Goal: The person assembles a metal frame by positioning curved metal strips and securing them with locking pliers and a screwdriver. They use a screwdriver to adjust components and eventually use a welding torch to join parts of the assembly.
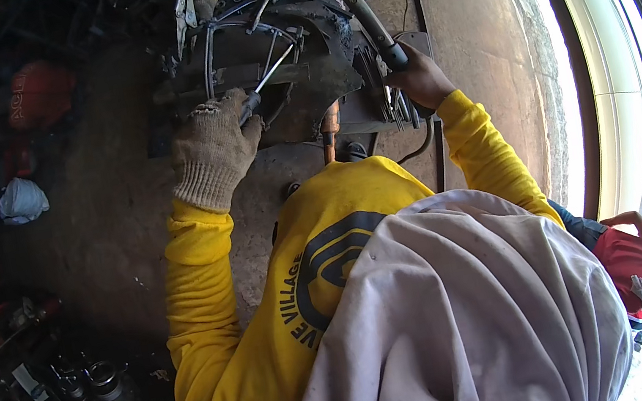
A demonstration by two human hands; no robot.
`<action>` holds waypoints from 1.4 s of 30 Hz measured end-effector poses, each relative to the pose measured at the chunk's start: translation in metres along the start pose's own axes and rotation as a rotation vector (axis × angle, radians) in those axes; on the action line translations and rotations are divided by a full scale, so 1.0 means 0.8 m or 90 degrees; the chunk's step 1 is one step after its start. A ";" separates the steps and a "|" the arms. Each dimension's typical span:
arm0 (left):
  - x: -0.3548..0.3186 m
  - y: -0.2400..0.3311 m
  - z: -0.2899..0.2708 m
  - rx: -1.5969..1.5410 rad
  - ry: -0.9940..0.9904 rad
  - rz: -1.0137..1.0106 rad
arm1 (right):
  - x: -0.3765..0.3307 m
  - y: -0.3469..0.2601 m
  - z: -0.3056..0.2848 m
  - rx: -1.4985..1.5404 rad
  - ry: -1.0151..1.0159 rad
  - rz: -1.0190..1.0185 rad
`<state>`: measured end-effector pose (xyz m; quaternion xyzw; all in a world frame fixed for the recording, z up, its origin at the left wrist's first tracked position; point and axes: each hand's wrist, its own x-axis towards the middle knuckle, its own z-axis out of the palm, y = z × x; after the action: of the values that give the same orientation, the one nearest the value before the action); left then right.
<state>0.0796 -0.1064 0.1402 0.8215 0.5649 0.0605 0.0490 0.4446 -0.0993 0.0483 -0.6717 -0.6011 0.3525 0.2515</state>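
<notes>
My left hand (pixel 218 143), in a knitted beige work glove, is closed around a screwdriver-like tool. Its dark handle (pixel 250 107) shows beside my fingers, and its bright straight shaft (pixel 274 68) points up and right over a dark metal workpiece (pixel 244 55) with curved thin rods. My bare right hand (pixel 421 78) grips the black end of a stout grey bar-like tool (pixel 369 18), tilted up and left along the workpiece's right side. The kind of tool is unclear. Locking pliers (pixel 185 14) are by the workpiece's upper left.
Below the workpiece an orange-handled tool (pixel 330 120) points toward me. Several thin metal rods (pixel 391 98) stand near my right hand. Dark machine parts (pixel 104 380) lie at lower left. A person in red (pixel 634 261) and a light-coloured car (pixel 625 121) are on the right.
</notes>
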 end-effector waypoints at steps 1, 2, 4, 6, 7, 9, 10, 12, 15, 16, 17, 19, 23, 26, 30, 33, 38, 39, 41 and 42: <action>-0.004 -0.001 0.005 0.002 -0.002 -0.006 | -0.005 -0.003 0.002 0.017 -0.030 0.036; -0.007 -0.003 0.009 0.005 -0.003 -0.007 | -0.009 0.002 0.007 0.020 -0.031 0.035; -0.013 -0.007 0.017 -0.001 -0.002 -0.009 | -0.017 0.011 0.018 0.027 -0.015 0.034; -0.019 -0.007 0.031 0.004 -0.023 -0.036 | -0.035 0.010 0.021 0.037 -0.022 0.054; -0.020 -0.006 0.037 0.007 -0.043 -0.060 | -0.040 0.008 0.023 0.045 -0.027 0.075; -0.019 0.004 0.039 0.017 -0.041 -0.073 | -0.044 0.049 0.033 0.109 -0.027 0.066; -0.021 0.006 0.041 0.023 -0.038 -0.092 | -0.047 0.045 0.037 0.167 -0.034 0.054; -0.030 -0.001 0.053 0.074 0.013 -0.064 | -0.059 0.038 0.036 0.129 -0.036 0.062; -0.034 -0.001 0.050 0.101 0.068 -0.029 | -0.071 0.029 0.035 0.126 -0.029 0.106; -0.032 -0.001 0.044 0.086 0.071 -0.025 | -0.072 0.027 0.035 0.128 -0.029 0.114; -0.034 0.003 0.038 0.095 0.075 -0.021 | -0.074 0.027 0.034 0.130 -0.029 0.121; -0.038 0.014 0.021 0.081 0.139 0.028 | -0.078 0.038 0.041 0.155 -0.021 0.113; -0.018 0.015 -0.015 -0.091 0.281 0.055 | -0.086 0.040 0.044 0.167 -0.002 0.101; 0.042 -0.021 -0.032 -0.230 0.311 0.036 | -0.090 0.030 0.043 0.201 0.006 0.108; 0.198 -0.072 -0.058 -0.101 0.327 -0.042 | -0.092 0.014 0.034 0.221 -0.007 0.137; 0.295 -0.085 -0.078 -0.113 0.236 -0.214 | -0.094 0.024 0.038 0.259 0.025 0.101; 0.382 -0.101 -0.068 -0.103 0.146 -0.394 | -0.122 0.020 0.025 0.273 0.049 0.128; 0.389 -0.096 -0.069 -0.094 0.127 -0.415 | -0.125 0.034 0.028 0.273 0.061 0.139; 0.401 -0.105 -0.058 -0.080 0.139 -0.406 | -0.133 0.037 0.023 0.309 0.053 0.197; 0.405 -0.115 -0.052 -0.066 0.156 -0.403 | -0.136 0.041 0.024 0.311 0.054 0.200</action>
<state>0.1034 0.2295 0.1820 0.5886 0.7896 0.1692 0.0388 0.4477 -0.2131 0.0298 -0.6902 -0.3759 0.4933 0.3728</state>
